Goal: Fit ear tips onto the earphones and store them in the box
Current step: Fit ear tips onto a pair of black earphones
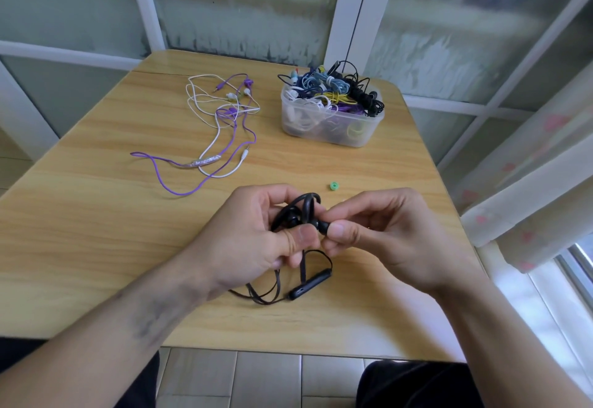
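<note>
Work sits mid-fitting: left hand [256, 234] grips black ear-hook earphones [303, 212] over the wooden table's [96, 215] near edge, right hand [369, 231] pinching a black tip [323, 226] on. Clear plastic box [330, 119], far-right corner, already brims; purple-white pair [221, 125] and green tip [334, 186] wait.

I have a single head view, looking forward and down from above the counter [96, 247]. It sits close over the near edge. The far edge meets the window frame [349, 16].

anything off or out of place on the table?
Mildly: a lone green ear tip sits loose on the table, apart from any earphone. The box is overfilled, cables heaped above its rim.
</note>
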The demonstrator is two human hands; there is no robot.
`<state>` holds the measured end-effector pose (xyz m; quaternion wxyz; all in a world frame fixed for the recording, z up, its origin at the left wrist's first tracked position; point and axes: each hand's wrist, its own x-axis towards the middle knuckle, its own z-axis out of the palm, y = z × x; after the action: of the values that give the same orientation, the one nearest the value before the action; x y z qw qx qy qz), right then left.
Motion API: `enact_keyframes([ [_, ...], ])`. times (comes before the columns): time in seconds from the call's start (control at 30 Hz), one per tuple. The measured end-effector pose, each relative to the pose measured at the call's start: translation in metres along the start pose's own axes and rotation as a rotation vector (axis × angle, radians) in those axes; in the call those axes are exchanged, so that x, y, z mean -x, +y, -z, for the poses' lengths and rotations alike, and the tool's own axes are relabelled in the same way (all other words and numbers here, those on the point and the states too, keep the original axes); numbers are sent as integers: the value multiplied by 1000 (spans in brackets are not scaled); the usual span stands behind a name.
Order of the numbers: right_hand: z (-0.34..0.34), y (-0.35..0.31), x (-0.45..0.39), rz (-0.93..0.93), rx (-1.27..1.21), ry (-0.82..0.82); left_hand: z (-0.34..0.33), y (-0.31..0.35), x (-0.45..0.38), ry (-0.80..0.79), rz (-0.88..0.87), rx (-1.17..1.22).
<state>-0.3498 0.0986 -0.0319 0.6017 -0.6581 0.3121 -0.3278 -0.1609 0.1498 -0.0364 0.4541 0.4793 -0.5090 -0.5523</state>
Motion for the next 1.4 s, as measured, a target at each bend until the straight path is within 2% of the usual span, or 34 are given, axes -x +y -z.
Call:
enact_keyframes([
  [0.1,0,1,0,15,-35,-54,3,3,1,-31,2,1],
  [0.17,0,2,-1,26,-27,-71,4,3,0,5,-14,-47],
  [0.3,0,5,-2,55,53,-7,-1,-1,0,123,-48,-148],
  [0.5,-3,9,-3,76,72,62,-5,1,-1,200,-69,-117],
  [0.87,-8,9,0,110,113,62,-4,-6,-1,202,-44,-176],
  [1.0,-7,9,0,143,157,67,-9,-6,0,211,-41,-113],
  [1.13,-3,8,-1,237,334,85,-14,-5,1,226,-11,-44],
  [1.27,0,10,-4,344,547,70,-15,-6,2,267,-6,-81],
  [1.33,0,8,-2,285,469,94,-18,-5,4,290,-36,-127],
  [1.4,-5,6,0,166,236,113,-18,-3,5,317,-76,-200],
])
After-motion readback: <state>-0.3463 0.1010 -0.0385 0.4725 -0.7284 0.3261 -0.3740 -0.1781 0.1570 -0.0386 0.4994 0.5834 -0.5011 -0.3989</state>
